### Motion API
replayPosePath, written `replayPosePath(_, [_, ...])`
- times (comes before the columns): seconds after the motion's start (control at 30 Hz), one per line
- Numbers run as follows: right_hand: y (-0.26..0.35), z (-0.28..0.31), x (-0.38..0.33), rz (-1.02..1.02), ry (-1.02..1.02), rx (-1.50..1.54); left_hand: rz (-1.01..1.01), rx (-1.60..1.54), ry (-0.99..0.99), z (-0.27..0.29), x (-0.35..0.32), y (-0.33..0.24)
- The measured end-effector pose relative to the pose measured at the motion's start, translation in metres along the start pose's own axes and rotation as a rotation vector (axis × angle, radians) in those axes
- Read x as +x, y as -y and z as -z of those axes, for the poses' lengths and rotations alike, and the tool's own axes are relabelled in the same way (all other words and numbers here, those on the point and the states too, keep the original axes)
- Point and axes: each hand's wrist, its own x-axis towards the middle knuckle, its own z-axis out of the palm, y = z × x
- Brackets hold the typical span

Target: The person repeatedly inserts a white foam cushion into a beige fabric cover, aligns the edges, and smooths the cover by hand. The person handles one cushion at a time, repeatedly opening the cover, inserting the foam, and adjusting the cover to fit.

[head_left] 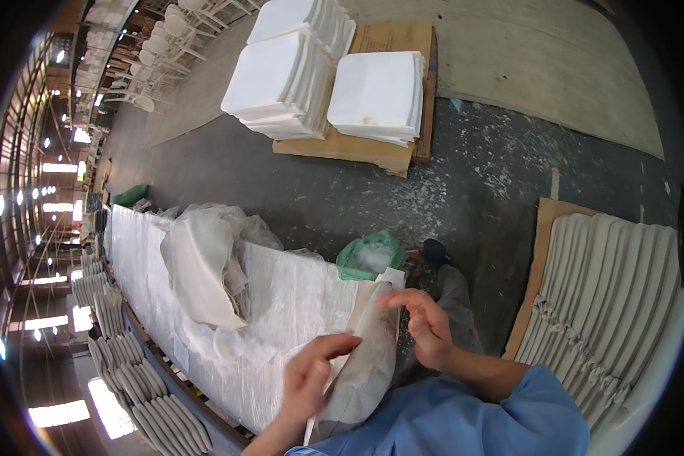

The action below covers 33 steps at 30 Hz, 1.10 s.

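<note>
A light grey fabric-covered seat pad [365, 372] lies on its side against my body, at the near edge of the wrapped work surface. At its left side, my left hand [309, 376] is closed with the forefinger reaching over the cover's pale edge. My right hand [425, 327] has its fingers bent, the forefinger tip at the pad's upper end by a white flap. Both hands appear to pinch the cover, though their undersides are hidden. Left of them, a loose pale fabric cover [201, 262] lies crumpled beside clear plastic film [243, 224].
A plastic-wrapped surface [273, 304] runs to the far left. A green bag [372, 254] with white filling sits beyond the pad. White foam sheets [270, 76] are stacked on cardboard ahead. Finished-looking pads [608, 289] stand at right, more [148, 395] at lower left.
</note>
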Motion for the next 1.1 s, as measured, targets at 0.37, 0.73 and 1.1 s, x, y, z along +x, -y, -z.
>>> replayPosePath(0.37, [-0.015,-0.049,-0.017,0.151,-0.126,-0.194,0.029,-0.16,-0.003,-0.037,0.092,0.041])
replayPosePath(0.73, [0.001,-0.059,0.062,0.161,0.05,-0.366,-0.01,-0.091,-0.199,-0.031,0.088,0.067])
replayPosePath(1.1, [-0.037,0.013,-0.023,-0.117,-0.211,-0.38,-0.092,-0.221,-0.246,-0.019,0.104,0.056])
